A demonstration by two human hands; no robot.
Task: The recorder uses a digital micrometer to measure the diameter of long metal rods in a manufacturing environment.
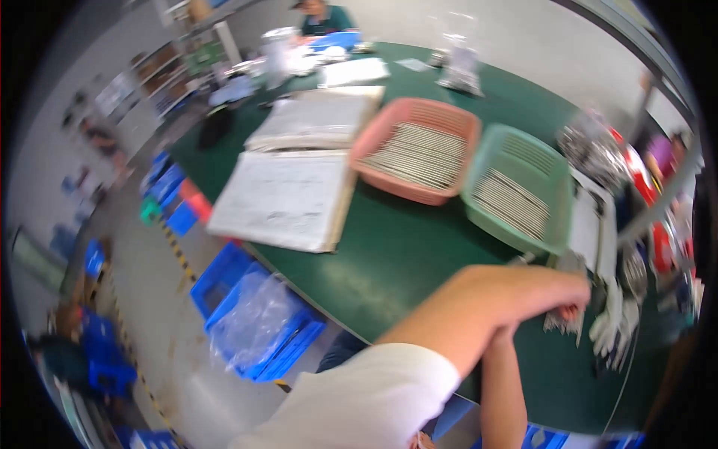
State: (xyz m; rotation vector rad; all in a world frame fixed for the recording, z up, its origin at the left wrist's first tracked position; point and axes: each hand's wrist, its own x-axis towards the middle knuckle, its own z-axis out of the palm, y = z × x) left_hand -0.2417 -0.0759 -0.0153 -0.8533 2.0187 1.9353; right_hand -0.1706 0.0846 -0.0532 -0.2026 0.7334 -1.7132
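My left arm reaches across to the right. My left hand [570,294] is closed, blurred, around a grey bundle [562,323] with thin strands or rods hanging below the fingers; its kind is unclear. My right hand [505,333] lies beneath the left forearm, which hides its fingers. Just beyond the hands stands a green plastic basket [557,213] with a row of thin metal rods [512,203] inside. Left of it, a pink basket [422,196] holds more such rods [419,156]. White gloves [615,325] lie right of my left hand.
Papers on boards [280,198] lie left on the green table [374,277]. Blue crates [280,359] with a plastic bag [258,318] stand beside the table. Plastic bags [594,150] crowd the right side. Another person [327,19] sits at the far end.
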